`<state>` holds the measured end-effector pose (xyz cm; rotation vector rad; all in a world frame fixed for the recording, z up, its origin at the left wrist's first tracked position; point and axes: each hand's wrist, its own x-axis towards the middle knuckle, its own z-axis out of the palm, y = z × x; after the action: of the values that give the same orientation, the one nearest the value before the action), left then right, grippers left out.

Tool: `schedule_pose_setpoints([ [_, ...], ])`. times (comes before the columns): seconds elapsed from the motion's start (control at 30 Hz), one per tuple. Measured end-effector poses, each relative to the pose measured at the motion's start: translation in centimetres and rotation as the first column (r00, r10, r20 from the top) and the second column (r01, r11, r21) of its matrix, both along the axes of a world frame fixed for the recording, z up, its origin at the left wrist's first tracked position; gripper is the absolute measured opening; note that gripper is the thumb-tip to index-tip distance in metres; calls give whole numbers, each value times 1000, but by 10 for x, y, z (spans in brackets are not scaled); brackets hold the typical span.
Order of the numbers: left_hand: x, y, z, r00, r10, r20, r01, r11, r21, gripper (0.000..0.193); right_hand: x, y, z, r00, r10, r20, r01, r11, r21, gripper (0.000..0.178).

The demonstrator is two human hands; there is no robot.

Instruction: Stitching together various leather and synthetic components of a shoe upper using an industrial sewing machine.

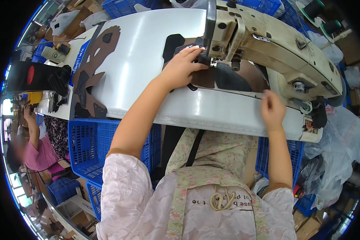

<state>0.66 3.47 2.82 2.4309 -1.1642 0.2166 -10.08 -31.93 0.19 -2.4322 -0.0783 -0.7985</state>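
left fingers (191, 52): on brown-black piece (230, 77) | right fingers (266, 100): curled, blurred | 1 sewing machine (277, 44)

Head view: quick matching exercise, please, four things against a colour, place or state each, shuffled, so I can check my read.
Things
1. left hand
2. right hand
3. sewing machine
4. crate by the left forearm

Descriptions
A. blue, with mesh sides
B. curled and slightly blurred, near the front edge of the white table
C. fingers spread over dark and brown pieces
D. cream-coloured, long arm reaching toward the right

Pairs: 1-C, 2-B, 3-D, 4-A
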Motion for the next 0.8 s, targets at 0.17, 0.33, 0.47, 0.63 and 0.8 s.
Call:
schedule_pose_setpoints([
  [0.17,-34,-20,6,955,-48,291,-7,983,183,45,25,68,33,829,532,-173,-558,766,-320,47],
  [0.33,-34,-39,1,891,-52,452,-119,933,341,25,67,95,20,769,511,-384,-634,681,-365,62],
  [0.47,-25,-41,-1,922,-42,384,-50,972,228,26,69,101,13,742,479,-470,-660,649,-380,57],
  [0.63,-29,-38,-7,948,-16,319,-47,981,189,38,61,99,3,807,472,-355,-591,634,-499,48],
  [0.8,-28,-33,-7,986,37,165,-56,992,112,48,60,95,-2,842,460,-282,-532,622,-574,42],
])
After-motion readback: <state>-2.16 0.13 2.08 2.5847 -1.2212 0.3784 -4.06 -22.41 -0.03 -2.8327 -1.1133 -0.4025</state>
